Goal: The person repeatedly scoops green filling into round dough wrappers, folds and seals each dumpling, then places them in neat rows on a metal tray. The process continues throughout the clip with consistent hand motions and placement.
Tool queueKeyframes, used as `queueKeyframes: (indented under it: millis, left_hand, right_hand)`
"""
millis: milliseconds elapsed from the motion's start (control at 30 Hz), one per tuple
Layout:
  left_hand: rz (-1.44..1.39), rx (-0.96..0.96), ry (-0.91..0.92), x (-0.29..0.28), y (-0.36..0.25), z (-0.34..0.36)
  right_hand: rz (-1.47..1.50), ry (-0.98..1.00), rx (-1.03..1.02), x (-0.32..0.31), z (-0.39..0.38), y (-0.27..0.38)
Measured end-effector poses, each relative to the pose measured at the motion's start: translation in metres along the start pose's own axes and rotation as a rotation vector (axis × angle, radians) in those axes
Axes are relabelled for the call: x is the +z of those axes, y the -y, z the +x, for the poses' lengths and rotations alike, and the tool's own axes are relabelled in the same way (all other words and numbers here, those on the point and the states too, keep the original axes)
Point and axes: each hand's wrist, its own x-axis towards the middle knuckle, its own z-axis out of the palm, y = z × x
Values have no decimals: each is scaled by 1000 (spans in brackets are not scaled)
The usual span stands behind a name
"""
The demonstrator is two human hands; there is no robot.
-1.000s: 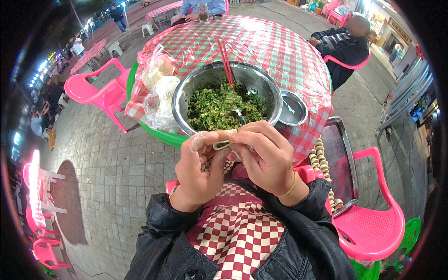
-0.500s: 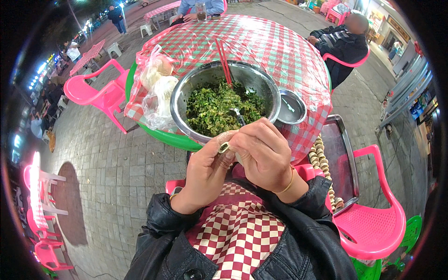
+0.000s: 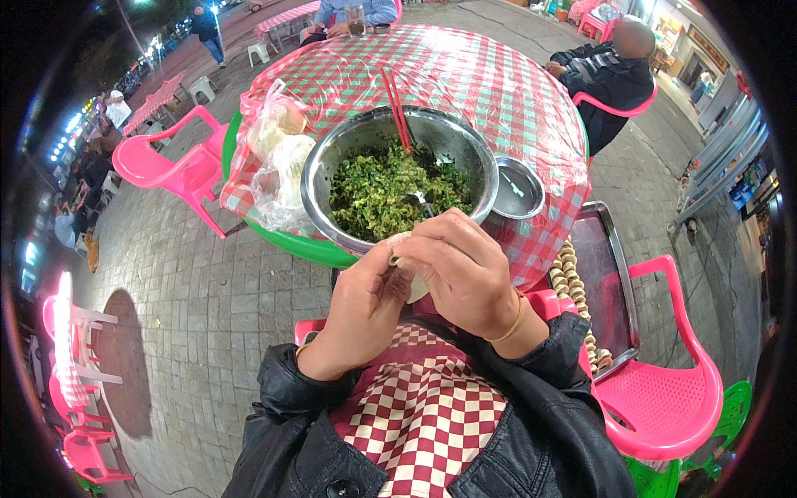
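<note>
I see both hands joined in front of the chest, just below the rim of the bowl. The left hand [image 3: 365,311] cups a pale dumpling wrapper [image 3: 413,282] from beneath, fingers curled around it. The right hand [image 3: 461,270] lies over the top, fingers pressed together and pinching the wrapper's edge shut. Only a small pale sliver of the wrapper shows between the two hands; its filling and seam are hidden by the right hand.

Against the frame half a second ago, the hands sit closer together and the right hand covers more of the wrapper; the green filling seen then in the open wrapper is no longer visible.

Just beyond the hands stands the metal bowl [image 3: 332,166] of chopped greens, with a spoon [image 3: 419,202] lying in it and red chopsticks [image 3: 397,116] resting across its far rim. A small metal dish [image 3: 516,187] touches the bowl on the right. A plastic bag of dough [image 3: 278,162] lies to its left. All sit on the counter [image 3: 498,75] under a checked cloth. To the right, a metal tray [image 3: 614,282] on a pink chair [image 3: 664,390] carries rows of finished dumplings [image 3: 569,274]; their far end is cut off behind my sleeve.
</note>
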Motion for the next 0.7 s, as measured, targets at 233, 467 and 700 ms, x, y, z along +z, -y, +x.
queueKeyframes:
  millis: [233, 467, 700]
  left_hand:
    - [28, -18, 4, -1, -1, 0]
    - [93, -44, 37, -5, -2, -1]
    - [118, -34, 84, -8, -2, -3]
  right_hand:
    - [-15, 8, 8, 3, -1, 0]
    - [-18, 20, -35, 4, -1, 0]
    - [5, 70, -45, 6, -2, 1]
